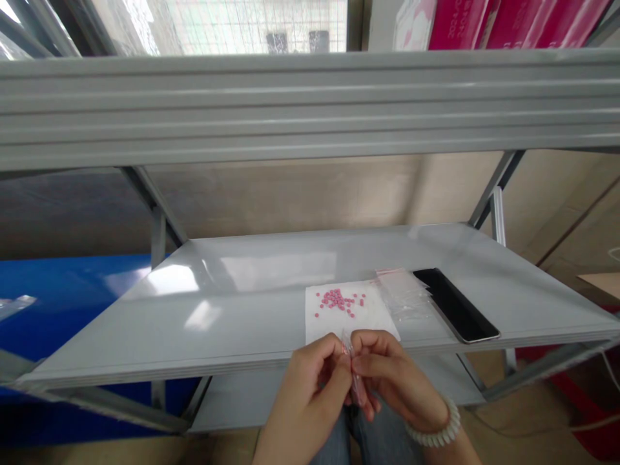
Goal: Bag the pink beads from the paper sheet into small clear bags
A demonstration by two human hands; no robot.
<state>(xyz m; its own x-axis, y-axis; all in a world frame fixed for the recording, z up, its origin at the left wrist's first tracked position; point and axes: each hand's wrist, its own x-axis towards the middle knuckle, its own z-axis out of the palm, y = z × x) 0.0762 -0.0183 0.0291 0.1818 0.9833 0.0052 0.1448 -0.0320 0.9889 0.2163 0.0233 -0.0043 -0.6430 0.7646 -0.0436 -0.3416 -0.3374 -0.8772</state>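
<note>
Both hands pinch a small clear bag just before the paper; a slip could scatter pink beads

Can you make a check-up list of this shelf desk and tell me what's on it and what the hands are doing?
Surface: glossy grey metal shelf board, reflecting light.
Job's things: small clear plastic zip bag pinched between both hands; tiny pink pellets scattered on a white paper sheet.
Clutter: stack of clear zip bags; black flat phone, screen dark.
Grip: left hand and right hand both shut on the bag.
Cables: nothing seen.
Surroundings: blue panel left, pink cartons above.
</note>
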